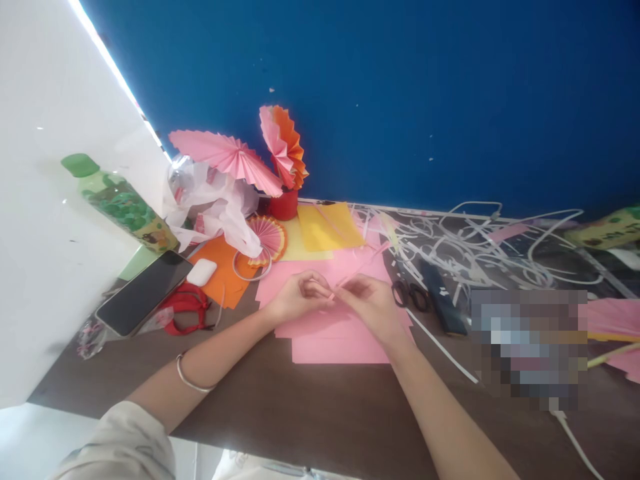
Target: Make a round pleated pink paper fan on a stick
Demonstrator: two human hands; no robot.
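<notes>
where both forearms cross the brown table [310, 407], left hand [296, 298] and right hand [373, 301] each pinch one pink strip [345, 281] above the pink sheets [340, 343]; scissors [410, 293] lie just beside the right hand; paper fans [235, 157] stand behind

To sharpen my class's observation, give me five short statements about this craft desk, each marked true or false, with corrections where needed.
1. The left hand and the right hand both pinch a pink paper strip. True.
2. The scissors lie left of the phone. False: they lie far to its right, beside the right hand.
3. The bottle has a green cap. True.
4. The paper fans stand in a blue cup. False: the cup is red.
5. The left wrist wears a bracelet. True.
</notes>
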